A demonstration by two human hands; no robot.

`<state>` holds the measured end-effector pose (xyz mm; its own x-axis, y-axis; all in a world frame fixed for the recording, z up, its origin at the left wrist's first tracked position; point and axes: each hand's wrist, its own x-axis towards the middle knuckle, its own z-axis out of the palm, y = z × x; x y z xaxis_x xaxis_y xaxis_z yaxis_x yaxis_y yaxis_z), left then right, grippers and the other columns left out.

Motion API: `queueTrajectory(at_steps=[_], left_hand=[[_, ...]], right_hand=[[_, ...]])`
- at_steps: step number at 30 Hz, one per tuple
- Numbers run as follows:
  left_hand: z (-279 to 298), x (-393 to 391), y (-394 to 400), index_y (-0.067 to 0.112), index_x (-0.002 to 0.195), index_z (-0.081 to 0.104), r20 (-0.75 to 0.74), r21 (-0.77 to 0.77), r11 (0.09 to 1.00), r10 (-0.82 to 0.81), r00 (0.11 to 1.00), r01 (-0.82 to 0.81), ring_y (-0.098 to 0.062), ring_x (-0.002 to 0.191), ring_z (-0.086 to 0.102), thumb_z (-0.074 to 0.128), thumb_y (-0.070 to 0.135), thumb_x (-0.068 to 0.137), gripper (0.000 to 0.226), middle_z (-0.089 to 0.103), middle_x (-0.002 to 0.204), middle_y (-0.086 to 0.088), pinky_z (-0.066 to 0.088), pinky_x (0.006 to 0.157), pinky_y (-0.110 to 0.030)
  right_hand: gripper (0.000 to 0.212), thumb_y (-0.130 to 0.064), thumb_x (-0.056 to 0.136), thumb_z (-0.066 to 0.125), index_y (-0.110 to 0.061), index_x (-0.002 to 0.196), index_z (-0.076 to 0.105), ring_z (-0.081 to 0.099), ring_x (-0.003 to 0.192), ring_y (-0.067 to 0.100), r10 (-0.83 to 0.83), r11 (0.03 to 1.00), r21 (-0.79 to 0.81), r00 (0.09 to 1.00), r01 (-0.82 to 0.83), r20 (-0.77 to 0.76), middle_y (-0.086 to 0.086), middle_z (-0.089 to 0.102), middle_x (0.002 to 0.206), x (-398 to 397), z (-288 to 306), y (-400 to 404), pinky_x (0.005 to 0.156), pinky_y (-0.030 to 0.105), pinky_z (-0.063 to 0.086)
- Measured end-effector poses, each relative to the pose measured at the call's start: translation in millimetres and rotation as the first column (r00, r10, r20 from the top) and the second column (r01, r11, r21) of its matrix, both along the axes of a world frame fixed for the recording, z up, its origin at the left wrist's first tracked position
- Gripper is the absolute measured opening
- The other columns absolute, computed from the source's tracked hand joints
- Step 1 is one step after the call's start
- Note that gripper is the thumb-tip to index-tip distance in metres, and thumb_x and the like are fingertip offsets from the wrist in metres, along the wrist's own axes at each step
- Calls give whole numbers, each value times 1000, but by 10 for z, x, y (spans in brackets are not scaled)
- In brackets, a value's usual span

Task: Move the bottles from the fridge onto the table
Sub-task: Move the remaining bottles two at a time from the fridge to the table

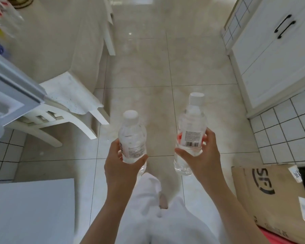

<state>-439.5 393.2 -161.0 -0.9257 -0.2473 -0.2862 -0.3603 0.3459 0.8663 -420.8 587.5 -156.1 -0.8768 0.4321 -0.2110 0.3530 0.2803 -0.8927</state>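
Now two clear, capped, water-filled bottles, left bottle (132, 138) in left hand's (121, 170) grip, right bottle (191, 132) in right hand's (202, 160).

Bright, soft daylight; glare on the floor tiles (130, 35); edges blurred and bowed.

There are two hands, a left one (121, 166) and a right one (203, 155). There are two clear bottles with white caps, one on the left (132, 138) and one on the right (192, 131). There is one white chair (69, 95), one brown cardboard box (264, 194) and one white cupboard (278, 55) with two black handles (285, 26).
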Motion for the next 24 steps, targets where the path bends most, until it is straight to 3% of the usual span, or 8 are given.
queueTrajectory(at_steps=[7,11,15,18,24], left_hand=[[-109,-1218,-60,33,111,56,17,-21,1000,-10,1000,10,-12,94,68,91,21,58,64,70,101,14,56,85,-48],[-43,-1914,-115,33,108,55,-1,-32,999,-27,1000,27,-13,92,69,89,27,56,63,70,97,16,55,83,-50],[-18,-2565,-154,28,103,54,-26,-20,1000,6,1000,-7,-15,87,69,83,37,51,60,69,91,16,56,80,-50],[-34,-2962,-178,29,101,54,-17,-21,999,25,1000,-26,-15,87,69,83,38,51,59,70,93,14,56,80,-50],[-122,-3701,-127,28,105,55,-12,-68,993,93,996,-94,-15,91,69,88,34,55,61,70,99,11,56,79,-49]], right_hand=[[83,-17,61,88,-24,128,41,60,94,-5,12,1000,-14,1000,-11,23,-9,60,111,-1162,-90,-23,72,2,46],[83,-20,62,88,-24,130,40,60,95,-4,28,1000,-13,999,-27,31,-8,60,112,-1845,-14,-81,73,9,49],[82,-20,63,87,-22,130,39,61,96,0,49,999,-6,998,-49,32,-6,61,115,-2482,42,-137,73,6,48],[82,-19,64,87,-23,130,39,60,97,-2,67,998,-7,997,-67,40,-6,61,115,-2889,62,-158,73,3,47],[81,-18,62,88,-28,128,40,62,98,0,127,992,-19,989,-126,79,-8,63,113,-3771,20,-124,76,13,48]])
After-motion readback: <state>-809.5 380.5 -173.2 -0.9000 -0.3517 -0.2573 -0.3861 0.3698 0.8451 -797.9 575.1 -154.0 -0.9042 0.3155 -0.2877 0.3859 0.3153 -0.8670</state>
